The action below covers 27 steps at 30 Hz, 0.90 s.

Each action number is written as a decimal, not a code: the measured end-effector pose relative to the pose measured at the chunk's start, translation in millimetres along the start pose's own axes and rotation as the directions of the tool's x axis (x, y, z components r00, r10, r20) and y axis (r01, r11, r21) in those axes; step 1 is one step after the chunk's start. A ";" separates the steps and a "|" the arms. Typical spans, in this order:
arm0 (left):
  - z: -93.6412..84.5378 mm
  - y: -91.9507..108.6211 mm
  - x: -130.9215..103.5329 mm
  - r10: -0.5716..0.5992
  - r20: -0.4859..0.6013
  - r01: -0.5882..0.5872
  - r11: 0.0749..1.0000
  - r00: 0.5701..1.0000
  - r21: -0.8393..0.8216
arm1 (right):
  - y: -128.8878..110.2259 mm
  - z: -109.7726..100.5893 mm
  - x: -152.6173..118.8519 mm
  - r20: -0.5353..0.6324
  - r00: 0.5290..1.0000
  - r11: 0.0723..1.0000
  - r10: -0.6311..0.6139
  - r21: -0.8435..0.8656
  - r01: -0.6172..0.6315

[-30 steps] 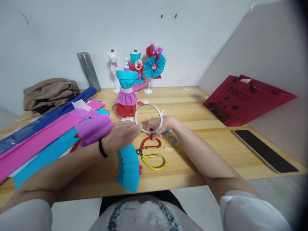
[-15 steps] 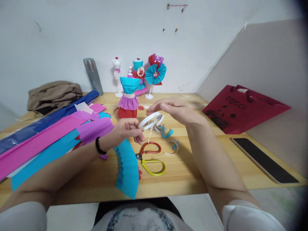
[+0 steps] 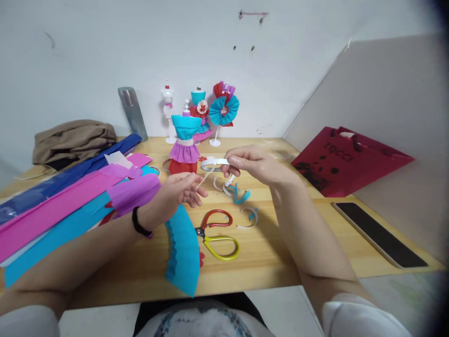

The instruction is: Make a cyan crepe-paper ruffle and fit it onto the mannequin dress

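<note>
Between thumb and fingers, my right hand [image 3: 250, 164] pinches a thin white roll of tape [image 3: 214, 161], held above the table. A narrow pale strip [image 3: 207, 177] runs from the roll down to my left hand [image 3: 180, 191], whose thumb and forefinger close on its end. Below my hands lie scissors [image 3: 224, 239] with one red and one yellow handle, their blades hidden under a gathered turquoise crepe paper piece [image 3: 183, 252]. Behind my left hand stands a small mannequin [image 3: 185, 140] dressed in turquoise, purple and red paper.
More small mannequins [image 3: 168, 110] stand against the wall. Long crepe paper sheets [image 3: 59, 213] cover the left side, near a brown cloth [image 3: 75, 140] and a grey bottle [image 3: 132, 112]. Curled scraps [image 3: 242, 194] lie mid-table. A red bag [image 3: 351, 161] and a phone [image 3: 379, 234] are on the right.
The tape roll has passed from my left hand to my right hand. My left hand now pinches the loose strip, and my right fingers have closed.
</note>
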<state>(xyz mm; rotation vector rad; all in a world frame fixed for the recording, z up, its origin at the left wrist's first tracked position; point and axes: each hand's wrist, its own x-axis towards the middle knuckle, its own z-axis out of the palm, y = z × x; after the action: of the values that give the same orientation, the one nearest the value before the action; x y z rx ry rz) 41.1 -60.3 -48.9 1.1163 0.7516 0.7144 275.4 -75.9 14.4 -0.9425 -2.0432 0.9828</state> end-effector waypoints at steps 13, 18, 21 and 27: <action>4.4 28.0 -23.2 0.192 0.075 -0.203 0.964 0.978 0.170 | 6.6 -10.7 -2.9 0.006 0.995 0.992 -0.098 -0.077 0.098; 4.0 44.8 -32.9 0.253 0.071 -0.263 0.930 0.965 0.258 | 5.6 -13.3 -2.0 0.025 0.985 0.974 -0.173 -0.147 0.175; 3.0 49.2 -35.5 0.286 0.090 -0.299 0.906 0.954 0.301 | 2.9 -14.9 -4.4 0.029 0.983 0.973 -0.180 -0.142 0.182; 0.4 44.7 -29.1 0.278 0.092 -0.292 0.898 0.956 0.328 | 13.0 -10.3 -5.9 -0.034 0.982 0.969 -0.184 0.162 0.187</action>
<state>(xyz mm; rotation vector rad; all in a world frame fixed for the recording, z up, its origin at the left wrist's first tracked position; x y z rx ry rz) 19.6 -71.6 -1.4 1.5759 0.6966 0.8231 290.7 -71.2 7.1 -0.6589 -1.9604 1.0190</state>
